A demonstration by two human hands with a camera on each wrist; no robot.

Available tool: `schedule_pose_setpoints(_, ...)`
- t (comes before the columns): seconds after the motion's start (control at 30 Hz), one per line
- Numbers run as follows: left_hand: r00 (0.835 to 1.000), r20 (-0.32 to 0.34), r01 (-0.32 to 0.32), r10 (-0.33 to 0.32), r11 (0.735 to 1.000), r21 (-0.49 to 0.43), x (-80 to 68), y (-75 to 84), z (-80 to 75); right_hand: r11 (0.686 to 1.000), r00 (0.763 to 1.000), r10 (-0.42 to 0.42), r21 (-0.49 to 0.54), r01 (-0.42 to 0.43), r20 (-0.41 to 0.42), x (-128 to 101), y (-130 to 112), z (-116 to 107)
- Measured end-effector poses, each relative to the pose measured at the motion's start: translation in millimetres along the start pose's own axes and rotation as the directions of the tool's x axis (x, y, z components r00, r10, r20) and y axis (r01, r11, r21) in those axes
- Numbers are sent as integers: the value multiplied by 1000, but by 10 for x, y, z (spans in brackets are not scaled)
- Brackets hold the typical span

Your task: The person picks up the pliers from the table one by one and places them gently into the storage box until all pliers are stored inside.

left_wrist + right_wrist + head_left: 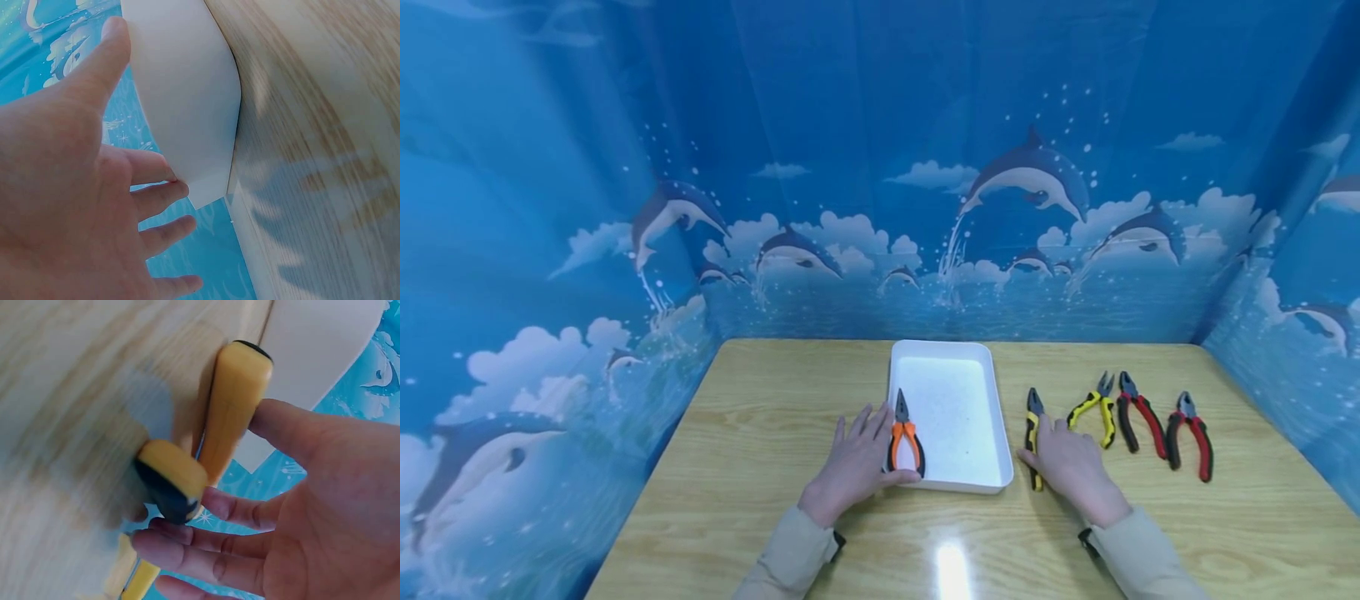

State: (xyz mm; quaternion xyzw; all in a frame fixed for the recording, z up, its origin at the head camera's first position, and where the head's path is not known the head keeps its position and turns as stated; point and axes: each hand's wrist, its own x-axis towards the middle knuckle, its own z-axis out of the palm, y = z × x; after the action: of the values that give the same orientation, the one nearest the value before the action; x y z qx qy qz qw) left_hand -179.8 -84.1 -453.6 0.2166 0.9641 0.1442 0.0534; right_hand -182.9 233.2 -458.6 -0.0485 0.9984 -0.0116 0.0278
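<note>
A pair of orange and black long-nose pliers (902, 408) lies along the left side of a white tray (966, 400), jaws pointing away. My left hand (857, 454) is at the tray's left edge, its fingers spread and thumb along the near side. In the left wrist view, index and middle fingertips meet the tray's white wall (187, 94). Just right of the tray, my right hand (1071, 458) pinches the handles of yellow and black pliers (1031, 433) between thumb and fingers. The right wrist view shows both handle ends (234, 406) between them.
To the right lie smaller yellow and black pliers (1107, 423), then red and black pliers (1142, 408) and another red and black pair (1202, 446). All rest on a wooden table (775, 400). A blue dolphin-print curtain (865, 125) surrounds the back and sides.
</note>
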Motion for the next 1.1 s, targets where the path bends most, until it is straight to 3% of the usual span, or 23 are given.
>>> schedule_pose_setpoints(0.17,1000,1,6,-6,1000,2,11,-2,1,999,998,32,37,-34,63,71,-1,-4)
schedule_pose_setpoints(0.5,1000,2,15,-15,1000,-6,11,-10,12,980,994,86,176,-98,73,99,66,-12)
schedule_pose_setpoints(0.77,1000,3,12,-13,1000,11,18,-5,13,986,992,94,133,-104,80,92,63,-65)
schedule_pose_setpoints(1.1,1000,-17,12,-11,999,35,10,4,11,981,995,80,174,-90,64,117,94,-49)
